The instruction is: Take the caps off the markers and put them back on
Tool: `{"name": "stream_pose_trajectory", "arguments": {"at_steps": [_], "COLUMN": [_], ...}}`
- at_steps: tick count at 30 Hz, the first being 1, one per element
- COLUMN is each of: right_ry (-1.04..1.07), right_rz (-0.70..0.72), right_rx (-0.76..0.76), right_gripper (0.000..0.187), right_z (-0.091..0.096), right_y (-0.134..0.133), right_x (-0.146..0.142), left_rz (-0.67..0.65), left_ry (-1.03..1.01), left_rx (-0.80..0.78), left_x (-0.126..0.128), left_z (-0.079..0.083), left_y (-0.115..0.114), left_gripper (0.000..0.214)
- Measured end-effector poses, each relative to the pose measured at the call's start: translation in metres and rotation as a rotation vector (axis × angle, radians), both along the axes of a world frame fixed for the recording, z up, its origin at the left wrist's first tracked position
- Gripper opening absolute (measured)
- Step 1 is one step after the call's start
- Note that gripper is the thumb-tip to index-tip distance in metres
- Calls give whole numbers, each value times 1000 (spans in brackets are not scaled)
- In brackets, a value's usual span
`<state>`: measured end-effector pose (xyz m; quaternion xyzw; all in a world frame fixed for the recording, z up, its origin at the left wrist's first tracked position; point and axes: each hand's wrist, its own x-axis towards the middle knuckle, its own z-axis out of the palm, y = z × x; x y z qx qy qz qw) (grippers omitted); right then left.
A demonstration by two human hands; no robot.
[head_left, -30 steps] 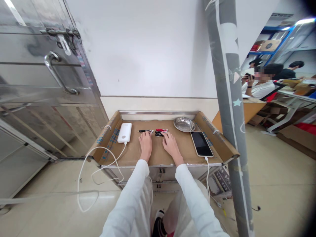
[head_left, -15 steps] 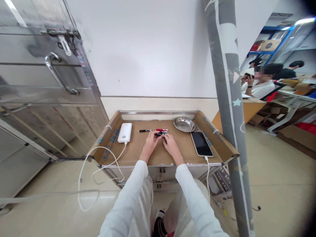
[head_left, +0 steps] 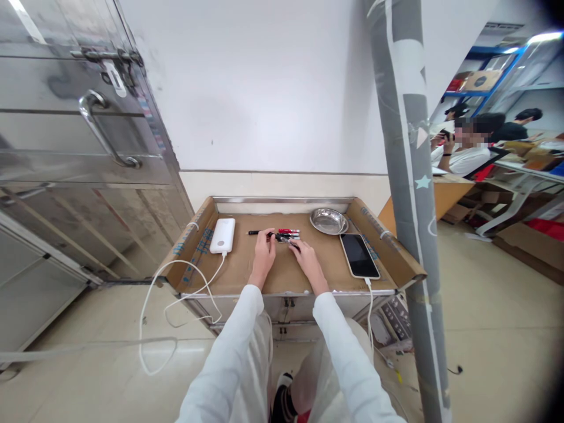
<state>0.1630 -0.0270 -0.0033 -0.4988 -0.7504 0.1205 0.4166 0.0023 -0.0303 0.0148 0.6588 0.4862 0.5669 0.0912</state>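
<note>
Clearly slim, the pens [head_left: 286, 235] lie clustered: black ones, one red.

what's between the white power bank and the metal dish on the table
In the head view, a few pens lie between the power bank and the metal dish, with the left hand and right hand at them.

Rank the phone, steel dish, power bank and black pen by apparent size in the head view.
1. Phone, largest, though it lies nearer the camera.
2. Steel dish and power bank: too alike to rank.
3. Black pen, smallest.
</note>
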Motion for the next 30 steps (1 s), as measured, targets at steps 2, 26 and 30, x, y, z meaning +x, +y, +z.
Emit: {"name": "stream_pose_trajectory", "arguments": {"at_steps": [2,26,30], "right_ry": [-8,-277,-327], "right_rz": [-17,-87,-104], "right_rx": [4,103,94], "right_gripper": [25,23,15], "right_z": [1,11,9], "right_y": [-1,-10,-9], "right_x": [0,-1,0], "left_rz": [19,-93,-197], "left_ry": [-30,414,453], "left_rx": [-1,-86,-96], "left_x": [-1,1,1], "left_z": [-1,-11,-12], "left_y": [1,4,3], "left_gripper": [22,13,8]}}
